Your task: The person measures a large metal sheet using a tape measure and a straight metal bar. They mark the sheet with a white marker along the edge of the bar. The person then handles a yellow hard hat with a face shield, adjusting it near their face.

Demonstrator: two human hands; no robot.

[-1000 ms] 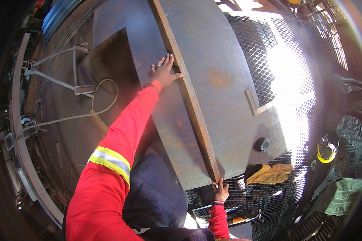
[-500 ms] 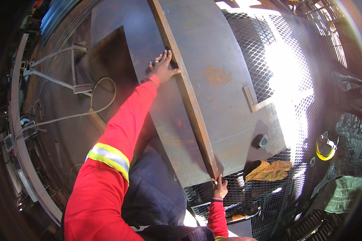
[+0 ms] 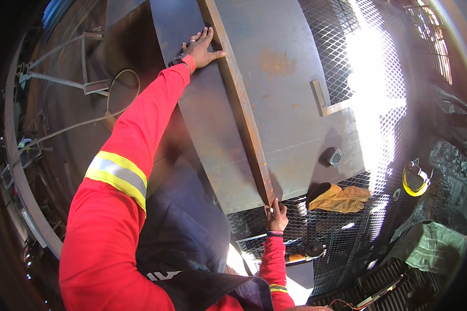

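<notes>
the metal bar (image 3: 244, 111) lies across the grey sheet (image 3: 301, 147); the left hand (image 3: 198, 51) spreads wide against it, the right hand (image 3: 278, 217) touches its near end, grip unclear; even pressure should keep it steady

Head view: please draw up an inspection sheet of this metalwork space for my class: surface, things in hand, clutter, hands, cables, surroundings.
Surface: grey metal sheet, rust-stained, overlapping metal mesh.
Things in hand: long metal bar lying across the sheet.
Clutter: L-shaped piece and small grey object on the sheet; tan glove by its near edge.
Hands: left hand spread against the bar, thumb over it; right hand at the bar's near end, grip unclear.
Cables: looped tan cable or hose left of the sheet.
Surroundings: strong glare on the mesh; metal frame at left; yellow-rimmed headgear at right.
</notes>
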